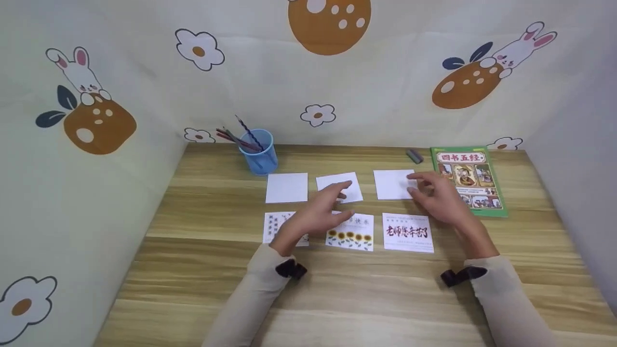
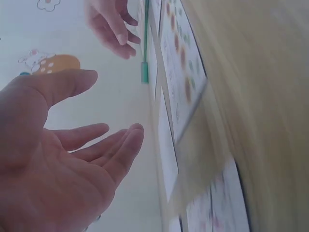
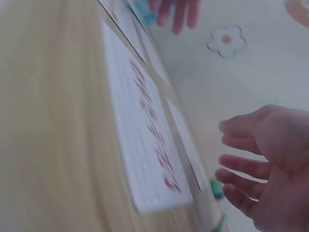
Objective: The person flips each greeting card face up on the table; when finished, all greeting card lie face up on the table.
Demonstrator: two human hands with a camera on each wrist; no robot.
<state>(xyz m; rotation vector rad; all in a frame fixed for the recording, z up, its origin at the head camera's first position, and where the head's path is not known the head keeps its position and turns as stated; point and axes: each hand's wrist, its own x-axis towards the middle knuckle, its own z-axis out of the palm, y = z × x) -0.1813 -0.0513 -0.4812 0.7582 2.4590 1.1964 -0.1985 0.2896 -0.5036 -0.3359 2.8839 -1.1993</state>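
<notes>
The left hand hovers over the middle cards, thumb apart from the loosely bent fingers, with nothing held. Below it lie a blank white card and a sunflower card; it partly covers both. A printed card to its left is partly hidden by the wrist. At the right edge of another blank card, the right hand is held above the table, fingers relaxed, gripping nothing. In the right wrist view, a card with red lettering lies flat, apart from that hand. A third blank card lies at left.
A blue pen cup with several pencils stands at the back left. Toward the back right are a small grey-green object and a green-bordered book, partly covered by the right hand. Patterned cloth hangs behind the wooden table.
</notes>
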